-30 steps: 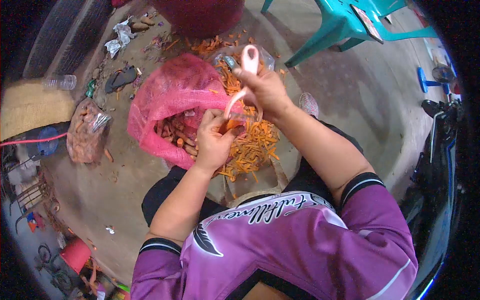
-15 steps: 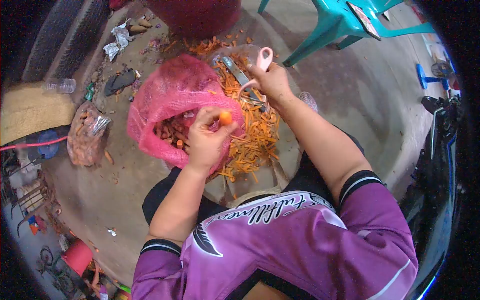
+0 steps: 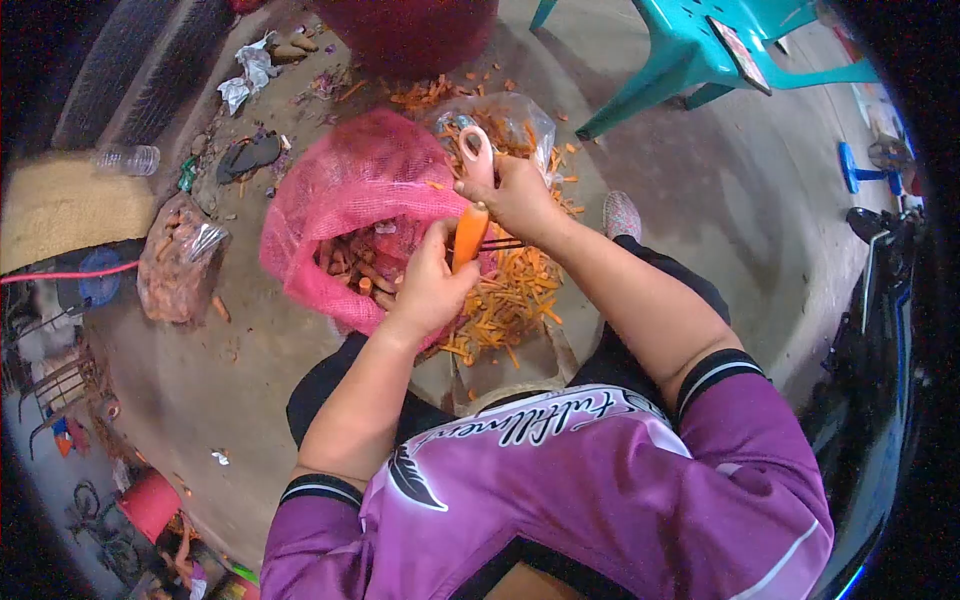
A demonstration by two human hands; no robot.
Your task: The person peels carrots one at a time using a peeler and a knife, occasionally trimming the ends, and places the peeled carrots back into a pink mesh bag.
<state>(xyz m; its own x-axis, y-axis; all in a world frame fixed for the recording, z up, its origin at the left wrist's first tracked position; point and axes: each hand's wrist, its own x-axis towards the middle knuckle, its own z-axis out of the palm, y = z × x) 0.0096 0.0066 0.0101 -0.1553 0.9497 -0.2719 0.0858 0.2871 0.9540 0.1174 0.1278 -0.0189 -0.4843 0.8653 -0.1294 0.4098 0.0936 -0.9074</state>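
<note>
An orange carrot (image 3: 469, 238) stands tilted up in the fingers of my left hand (image 3: 430, 290), closed around its lower part. My right hand (image 3: 518, 203) grips a peeler (image 3: 477, 158) by its pale pink handle, which has a loop at the end. The peeler's dark blade end lies right beside the carrot; whether it touches is hard to tell. Under both hands is a pink mesh sack (image 3: 360, 165), its mouth open towards me, with several carrots inside. Orange peelings (image 3: 515, 300) lie heaped beside the sack, below my right hand.
A clear plastic bag (image 3: 540, 125) lies beyond the peelings, near a green plastic chair (image 3: 680, 60). At the back stands a dark red container (image 3: 410, 35). Left of the sack are a bag of carrots (image 3: 178, 262), a slipper (image 3: 248, 158) and a plastic bottle (image 3: 128, 160).
My right hand has moved down and left, bringing the peeler to the carrot. The carrot, earlier pointing end-on towards me, is now seen lengthwise, and my left hand has shifted slightly right.
</note>
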